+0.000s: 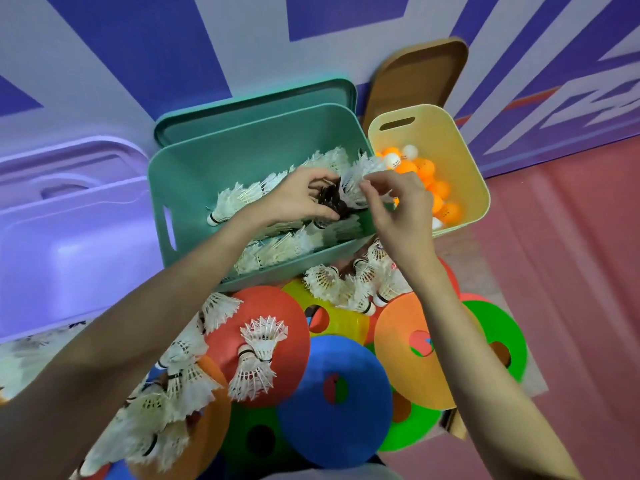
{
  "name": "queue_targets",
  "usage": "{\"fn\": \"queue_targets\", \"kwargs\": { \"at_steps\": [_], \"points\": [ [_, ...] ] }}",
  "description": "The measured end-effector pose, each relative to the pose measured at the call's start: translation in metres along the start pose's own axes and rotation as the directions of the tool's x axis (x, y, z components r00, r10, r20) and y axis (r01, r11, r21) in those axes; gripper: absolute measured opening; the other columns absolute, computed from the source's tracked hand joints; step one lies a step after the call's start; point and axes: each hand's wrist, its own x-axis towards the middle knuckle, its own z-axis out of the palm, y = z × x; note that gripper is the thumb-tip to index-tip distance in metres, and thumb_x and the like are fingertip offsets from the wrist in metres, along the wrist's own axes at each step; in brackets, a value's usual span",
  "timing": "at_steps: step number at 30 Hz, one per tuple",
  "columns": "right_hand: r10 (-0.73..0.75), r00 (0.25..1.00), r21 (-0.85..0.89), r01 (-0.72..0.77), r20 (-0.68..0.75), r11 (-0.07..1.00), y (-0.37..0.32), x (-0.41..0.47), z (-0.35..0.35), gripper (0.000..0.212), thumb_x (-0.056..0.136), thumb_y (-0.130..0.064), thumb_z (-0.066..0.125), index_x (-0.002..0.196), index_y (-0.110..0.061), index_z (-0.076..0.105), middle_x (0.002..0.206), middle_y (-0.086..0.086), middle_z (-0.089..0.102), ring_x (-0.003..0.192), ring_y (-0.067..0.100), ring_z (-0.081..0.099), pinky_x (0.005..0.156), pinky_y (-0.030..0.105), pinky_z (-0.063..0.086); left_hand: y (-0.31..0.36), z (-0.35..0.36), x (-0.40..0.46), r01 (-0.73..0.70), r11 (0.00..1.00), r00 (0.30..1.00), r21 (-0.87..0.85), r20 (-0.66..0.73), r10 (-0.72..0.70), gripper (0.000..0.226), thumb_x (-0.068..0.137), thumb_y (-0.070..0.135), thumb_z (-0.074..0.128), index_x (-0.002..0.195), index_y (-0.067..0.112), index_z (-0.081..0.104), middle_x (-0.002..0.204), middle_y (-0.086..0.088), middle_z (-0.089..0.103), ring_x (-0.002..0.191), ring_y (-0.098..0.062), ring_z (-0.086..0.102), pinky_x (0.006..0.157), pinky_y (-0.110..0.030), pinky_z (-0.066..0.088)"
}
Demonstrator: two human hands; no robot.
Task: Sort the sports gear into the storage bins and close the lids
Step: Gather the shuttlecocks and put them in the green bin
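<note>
Shuttlecock bundle (pixel 349 188), white feathers over dark bases, held above the green bin (pixel 194 174), near its right wall. Left hand (pixel 298 199) curled round the dark end; right hand (pixel 398 206) pinching the feather skirt with thumb and fingertips. More white shuttlecocks (pixel 242 199) lying inside the green bin. Green lid (pixel 256 105) propped just behind the green bin. Yellow bin (pixel 467 161) of orange and white balls (pixel 422 168) touching its right side. Purple bin (pixel 69 233) to its left. Loose shuttlecocks (pixel 259 355) and coloured disc cones (pixel 336 403) piled in front.
</note>
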Motion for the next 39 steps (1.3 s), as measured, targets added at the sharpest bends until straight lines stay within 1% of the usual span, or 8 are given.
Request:
{"fn": "queue_targets", "kwargs": {
  "at_steps": [9, 16, 19, 22, 24, 28, 31, 39],
  "points": [
    [0.020, 0.946, -0.212, 0.051, 0.322, 0.976, 0.011, -0.003, 0.019, 0.018, 0.090, -0.016, 0.058, 0.107, -0.011, 0.063, 0.082, 0.007, 0.069, 0.084, 0.028, 0.055, 0.072, 0.037, 0.043, -0.020, 0.011, -0.006, 0.121, 0.983, 0.978, 0.136, 0.155, -0.142, 0.059, 0.070, 0.007, 0.083, 0.123, 0.003, 0.056, 0.118, -0.008, 0.062, 0.115, -0.027, 0.059, 0.105, -0.040, 0.044],
    [0.021, 0.875, -0.382, 0.189, 0.484, 0.905, 0.000, 0.009, 0.012, 0.048, 0.079, -0.001, 0.050, 0.126, -0.007, 0.045, 0.075, 0.017, 0.062, 0.072, 0.034, 0.052, 0.055, 0.034, 0.028, -0.021, 0.002, -0.018, 0.038, 0.906, 0.992, 0.421, 0.095, -0.085, 0.060, 0.071, 0.036, 0.082, 0.125, 0.019, 0.060, 0.124, 0.001, 0.060, 0.111, -0.018, 0.055, 0.097, -0.034, 0.047],
    [0.077, 0.833, -0.487, 0.243, 0.548, 0.839, -0.005, 0.018, 0.012, 0.038, 0.080, 0.002, 0.048, 0.117, -0.004, 0.048, 0.079, 0.017, 0.061, 0.073, 0.035, 0.056, 0.053, 0.036, 0.033, -0.018, -0.001, -0.023, -0.004, 0.883, 0.990, 0.469, 0.125, -0.062, 0.061, 0.075, 0.036, 0.080, 0.128, 0.018, 0.058, 0.129, 0.001, 0.058, 0.114, -0.017, 0.053, 0.093, -0.027, 0.043],
    [0.154, 0.802, -0.559, 0.251, 0.577, 0.790, -0.009, 0.024, 0.015, 0.012, 0.079, 0.004, 0.050, 0.087, -0.005, 0.049, 0.075, 0.012, 0.052, 0.086, 0.037, 0.058, 0.055, 0.034, 0.031, -0.019, -0.002, -0.025, -0.005, 0.872, 0.984, 0.489, 0.156, -0.081, 0.062, 0.076, 0.037, 0.078, 0.130, 0.018, 0.056, 0.134, 0.000, 0.055, 0.121, -0.018, 0.051, 0.099, -0.029, 0.042],
    [0.181, 0.790, -0.595, 0.267, 0.585, 0.758, -0.013, 0.027, 0.017, 0.019, 0.080, 0.006, 0.050, 0.072, -0.008, 0.039, 0.074, 0.011, 0.050, 0.096, 0.034, 0.054, 0.058, 0.034, 0.031, -0.020, -0.002, -0.024, -0.004, 0.867, 0.982, 0.499, 0.166, -0.091, 0.064, 0.076, 0.039, 0.078, 0.131, 0.016, 0.055, 0.136, -0.002, 0.055, 0.122, -0.020, 0.051, 0.101, -0.032, 0.043],
    [0.162, 0.756, -0.626, 0.379, 0.635, 0.681, -0.021, 0.034, 0.024, 0.023, 0.084, 0.010, 0.046, 0.072, -0.007, 0.035, 0.100, 0.017, 0.063, 0.109, 0.034, 0.050, 0.064, 0.034, 0.034, -0.023, 0.001, -0.022, -0.013, 0.861, 0.974, 0.508, 0.202, -0.105, 0.072, 0.080, 0.041, 0.074, 0.139, 0.011, 0.047, 0.141, -0.005, 0.051, 0.125, -0.021, 0.050, 0.103, -0.030, 0.041],
    [0.162, 0.705, -0.627, 0.472, 0.690, 0.619, -0.023, 0.038, 0.031, 0.017, 0.087, 0.008, 0.047, 0.085, -0.010, 0.048, 0.104, 0.014, 0.064, 0.108, 0.033, 0.056, 0.067, 0.033, 0.036, -0.024, 0.000, -0.024, 0.009, 0.881, 0.971, 0.473, 0.206, -0.120, 0.072, 0.083, 0.043, 0.071, 0.142, 0.011, 0.045, 0.141, -0.006, 0.051, 0.125, -0.021, 0.051, 0.103, -0.029, 0.041],
    [0.216, 0.674, -0.659, 0.514, 0.706, 0.550, -0.022, 0.041, 0.046, 0.018, 0.092, -0.005, 0.049, 0.106, -0.005, 0.059, 0.112, 0.013, 0.063, 0.116, 0.032, 0.045, 0.074, 0.031, 0.038, -0.022, -0.013, -0.048, 0.007, 0.896, 0.999, 0.444, 0.031, -0.024, 0.041, 0.090, 0.032, 0.064, 0.126, 0.014, 0.058, 0.130, -0.002, 0.060, 0.119, -0.018, 0.054, 0.096, -0.028, 0.041]
  ]
}}
